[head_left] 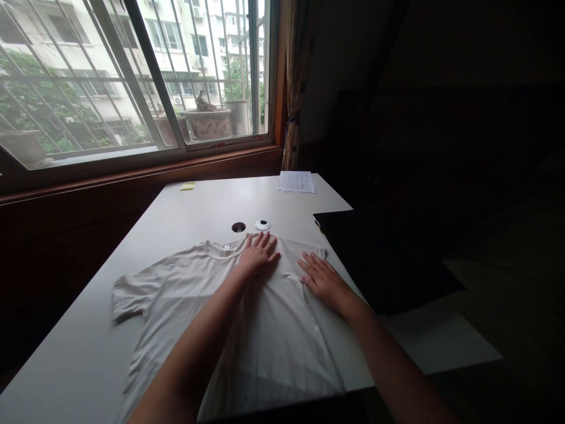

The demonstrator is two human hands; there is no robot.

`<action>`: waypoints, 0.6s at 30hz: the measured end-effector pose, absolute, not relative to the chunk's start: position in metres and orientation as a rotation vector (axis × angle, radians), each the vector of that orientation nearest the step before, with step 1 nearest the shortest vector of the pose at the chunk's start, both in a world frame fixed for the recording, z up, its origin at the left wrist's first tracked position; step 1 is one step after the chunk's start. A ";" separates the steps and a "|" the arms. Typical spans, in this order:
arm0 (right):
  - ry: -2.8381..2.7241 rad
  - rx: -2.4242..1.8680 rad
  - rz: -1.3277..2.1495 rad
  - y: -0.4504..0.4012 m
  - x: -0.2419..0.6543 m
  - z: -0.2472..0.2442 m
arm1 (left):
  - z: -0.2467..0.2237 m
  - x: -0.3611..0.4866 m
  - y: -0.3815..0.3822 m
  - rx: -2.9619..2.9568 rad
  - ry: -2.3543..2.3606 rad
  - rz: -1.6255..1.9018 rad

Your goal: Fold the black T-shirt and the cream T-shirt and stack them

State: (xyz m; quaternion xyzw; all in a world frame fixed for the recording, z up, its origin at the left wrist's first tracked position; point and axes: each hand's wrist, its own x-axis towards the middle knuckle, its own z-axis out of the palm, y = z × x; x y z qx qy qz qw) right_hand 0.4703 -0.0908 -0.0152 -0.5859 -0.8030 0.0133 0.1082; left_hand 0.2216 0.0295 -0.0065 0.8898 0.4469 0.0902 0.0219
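Closest to my cam: lower end of the white T-shirt (282, 347), laid out on the bench (145, 235), collar pointing away from me. L hand (260, 254) is palm-down on the T-shirt just R of its collar, fingers spread, nothing gripped AFAICT. R hand (324, 284) lies over the T-shirt's R sleeve/underarm area, fingers extended & loosely apart, no grip I can make out.

Progress, my est.: spreading mostly done. Collar & L sleeve are laid out; creases left around R sleeve, underarm & down the body. Hem's partly out of frame, so can't check it all.

Containers: just beyond the T-shirt's collar, a round hole (238, 227) in the bench w/ smth. inside, too dark to ID; a round cap (262, 225) is beside it. Well beyond the T-shirt, outside the window (212, 76), a patterned planter (209, 125) holds a gnarled stump. Pale pot (24, 147) further L of the T-shirt, contents unclear.

Also past the T-shirt: yellow note (188, 186), papers (296, 181). Dark item (384, 259) R of it, can't ID.
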 end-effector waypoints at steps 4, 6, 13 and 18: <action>-2.287 -1.885 0.038 -0.091 0.482 -0.017 | -0.005 0.217 0.030 2.801 1.311 0.316; -2.270 -1.933 0.042 -0.087 0.485 -0.017 | -0.003 0.214 0.029 2.827 1.247 0.369; -2.221 -1.976 0.061 -0.079 0.485 -0.013 | 0.004 0.164 0.016 2.819 1.285 0.516; -2.131 -1.957 0.045 -0.077 0.485 -0.020 | 0.001 0.055 0.011 2.689 1.705 0.351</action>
